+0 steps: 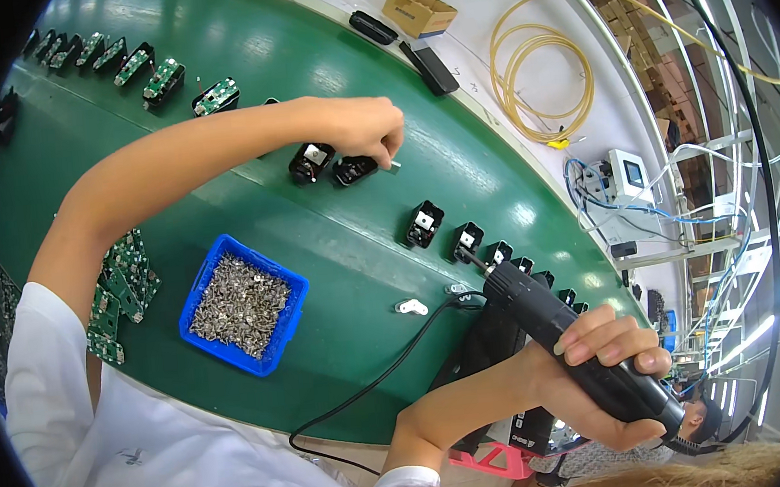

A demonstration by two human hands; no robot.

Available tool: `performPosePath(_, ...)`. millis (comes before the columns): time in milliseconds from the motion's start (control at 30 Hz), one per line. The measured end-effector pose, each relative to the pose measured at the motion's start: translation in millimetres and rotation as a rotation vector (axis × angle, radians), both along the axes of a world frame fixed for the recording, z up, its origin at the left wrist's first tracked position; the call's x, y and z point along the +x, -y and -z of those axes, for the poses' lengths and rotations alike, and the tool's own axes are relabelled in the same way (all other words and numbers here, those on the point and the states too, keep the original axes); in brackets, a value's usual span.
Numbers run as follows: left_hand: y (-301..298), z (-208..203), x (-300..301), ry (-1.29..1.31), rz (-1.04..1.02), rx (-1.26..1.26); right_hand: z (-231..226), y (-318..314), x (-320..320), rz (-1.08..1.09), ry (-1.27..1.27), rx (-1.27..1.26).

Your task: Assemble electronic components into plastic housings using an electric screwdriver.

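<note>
My right hand (597,383) is wrapped round a black electric screwdriver (534,300). Its bit points at a black housing (468,239) with a silvery plate inside; whether they touch I cannot tell. Stretched out across the bench, my left hand (364,127) has its fingers pinched together. A small silvery piece (393,165) shows at its fingertips, too small to name exactly. Just below that hand are two more black housings, one with a silvery plate (311,159) and a darker one (354,170). A blue tray (294,325) of small metal screws stands nearer me.
Housings with green circuit boards (162,82) line the far left of the green bench (344,247). Loose circuit boards (125,285) lie left of the tray. A black cable (366,389) crosses the near edge. A yellow hose (542,72) is coiled at the back right.
</note>
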State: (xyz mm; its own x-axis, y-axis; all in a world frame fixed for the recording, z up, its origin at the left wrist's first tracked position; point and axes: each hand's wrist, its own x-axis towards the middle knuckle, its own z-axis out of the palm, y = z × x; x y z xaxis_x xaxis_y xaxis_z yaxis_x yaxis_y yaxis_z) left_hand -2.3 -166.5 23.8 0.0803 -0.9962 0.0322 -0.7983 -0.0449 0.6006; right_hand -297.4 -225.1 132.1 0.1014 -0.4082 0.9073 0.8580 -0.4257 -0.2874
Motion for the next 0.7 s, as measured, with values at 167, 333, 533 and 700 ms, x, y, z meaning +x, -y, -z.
performPosePath(167, -0.1, -8.3, 10.2, 0.105, -0.055, 0.041, 0.7, -7.4, 4.0, 0.013, -0.031, 0.047)
performPosePath(333, 0.7, -12.9, 12.4, 0.189, -0.030, 0.213, 2.0, -6.4, 0.7, 0.009, -0.027, 0.037)
performPosePath(533, -3.7, -1.5, 20.2, 0.248, -0.035, 0.172, 4.2, -3.2, 1.9, -0.010, -0.032, 0.012)
performPosePath(700, -5.9, -2.7, 23.1, 0.228, -0.050, 0.192, 8.5, -2.2, 9.0, -0.060, -0.016, 0.012)
